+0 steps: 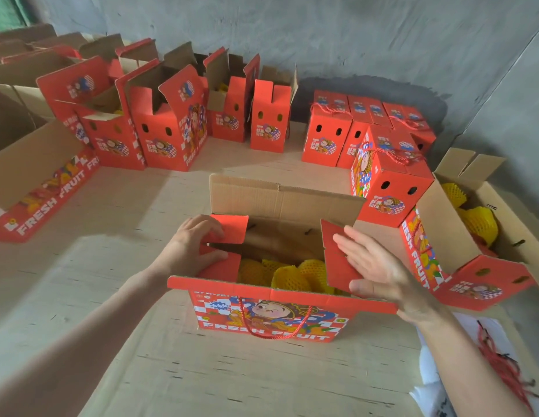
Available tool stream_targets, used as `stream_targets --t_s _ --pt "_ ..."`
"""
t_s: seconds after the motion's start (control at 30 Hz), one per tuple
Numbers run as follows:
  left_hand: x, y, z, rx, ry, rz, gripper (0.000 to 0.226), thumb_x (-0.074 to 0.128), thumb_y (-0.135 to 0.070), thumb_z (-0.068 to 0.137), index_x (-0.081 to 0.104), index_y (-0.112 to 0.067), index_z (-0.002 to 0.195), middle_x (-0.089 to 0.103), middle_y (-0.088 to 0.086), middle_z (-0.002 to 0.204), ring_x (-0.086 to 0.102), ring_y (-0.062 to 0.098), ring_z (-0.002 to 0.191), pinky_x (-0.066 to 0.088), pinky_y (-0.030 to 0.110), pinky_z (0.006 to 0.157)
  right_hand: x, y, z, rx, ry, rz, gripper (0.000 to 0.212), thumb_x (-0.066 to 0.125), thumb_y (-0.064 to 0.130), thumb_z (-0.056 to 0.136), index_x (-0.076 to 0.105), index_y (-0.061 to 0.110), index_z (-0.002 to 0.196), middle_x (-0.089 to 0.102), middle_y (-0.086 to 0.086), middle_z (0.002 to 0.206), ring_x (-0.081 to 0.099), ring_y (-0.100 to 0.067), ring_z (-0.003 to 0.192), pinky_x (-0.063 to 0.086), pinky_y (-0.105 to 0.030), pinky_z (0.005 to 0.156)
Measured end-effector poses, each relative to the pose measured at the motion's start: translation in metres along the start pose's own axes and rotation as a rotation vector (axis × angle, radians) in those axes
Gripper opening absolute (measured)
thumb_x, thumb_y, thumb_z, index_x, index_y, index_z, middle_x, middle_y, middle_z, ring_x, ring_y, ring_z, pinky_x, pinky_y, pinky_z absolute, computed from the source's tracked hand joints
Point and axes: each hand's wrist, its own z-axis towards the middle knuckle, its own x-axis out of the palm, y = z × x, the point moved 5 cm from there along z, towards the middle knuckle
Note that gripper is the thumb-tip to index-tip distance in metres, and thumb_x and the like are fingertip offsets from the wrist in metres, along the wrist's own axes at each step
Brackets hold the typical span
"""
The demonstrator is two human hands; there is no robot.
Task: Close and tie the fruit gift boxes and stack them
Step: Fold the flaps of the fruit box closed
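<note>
- The gift box in work stands on the bench directly in front of the person. Its printed front wall faces the camera and its top is open.
- Inside it lies fruit wrapped in yellow foam nets, so the box looks already filled.
- The left hand has a clenched grip on the left side flap. The fingers curl over the flap, which is bent inward over the opening.
- The right hand has a released grip. Its fingers are straight and lie flat on the right side flap, pressing it inward.
- The back flap stands upright and is not yet folded down.
- The red rope handle hangs loose on the front wall and is not tied.
- I judge that this box is at the first step of closing. The side flaps are going in; the long flaps and the tying are left.
- Done so far: the closed boxes stand together near the wall at the right, with ropes across their tops. One more closed box is in front of them. I cannot tell if any box is stacked on another.
- Left to do: a row of open boxes waits at the back left, and another open box with fruit lies at the right. The larger part of the work seems to remain.
- A bundle of red ropes lies just beside the right forearm.
</note>
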Motion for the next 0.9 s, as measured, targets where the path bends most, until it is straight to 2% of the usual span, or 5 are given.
stream_targets --t_s 0.13,0.3,0.57,0.8,0.9 --pt "0.001 -0.007 -0.002 0.000 0.024 0.050 0.018 0.079 -0.009 0.074 0.069 -0.002 0.087 0.064 0.009 0.109 0.052 0.030 0.105 0.037 0.032 0.094 -0.015 -0.013 -0.004 -0.113 -0.435 -0.100 0.012 0.057 0.013 0.089 0.066 0.012 0.098 0.069 0.004 0.115 0.058 -0.012 0.118 0.044 -0.028 0.103" --pt "0.004 -0.005 -0.014 -0.020 0.063 0.038 0.019 0.063 -0.006 0.089 0.070 -0.004 0.106 0.057 0.007 0.128 0.046 0.026 0.125 0.029 0.030 0.108 -0.001 -0.019 -0.008 -0.235 -0.453 -0.641 0.022 0.059 -0.011 0.086 0.069 0.009 0.089 0.063 -0.002 0.122 0.051 -0.009 0.125 0.037 -0.019 0.105" --pt "-0.001 -0.010 -0.009 -0.020 0.026 0.017 0.035 0.066 0.001 0.082 0.065 -0.002 0.116 0.058 0.010 0.124 0.049 0.033 0.119 0.033 0.036 0.104 -0.002 -0.016 -0.009 -0.238 -0.393 -0.784 0.011 0.074 -0.006 0.076 0.069 0.003 0.074 0.065 -0.005 0.109 0.056 -0.020 0.120 0.039 -0.015 0.098" --pt "0.001 0.000 -0.004 0.009 0.024 0.011 0.017 0.069 0.002 0.081 0.074 0.000 0.097 0.066 0.010 0.112 0.053 0.034 0.111 0.035 0.035 0.099 -0.018 -0.021 -0.019 -0.051 -0.099 -0.708 0.055 0.041 -0.025 0.083 0.069 0.013 0.112 0.050 0.004 0.138 0.026 0.003 0.138 0.022 -0.011 0.111" --pt "0.000 0.005 -0.005 -0.084 -0.055 -0.121 0.018 0.071 0.004 0.079 0.076 -0.007 0.093 0.065 -0.004 0.108 0.052 0.023 0.112 0.034 0.027 0.099 -0.017 -0.025 -0.028 0.037 0.058 -0.726 0.065 0.053 -0.008 0.077 0.049 0.023 0.134 0.027 0.015 0.151 0.008 0.007 0.142 0.013 -0.010 0.113"
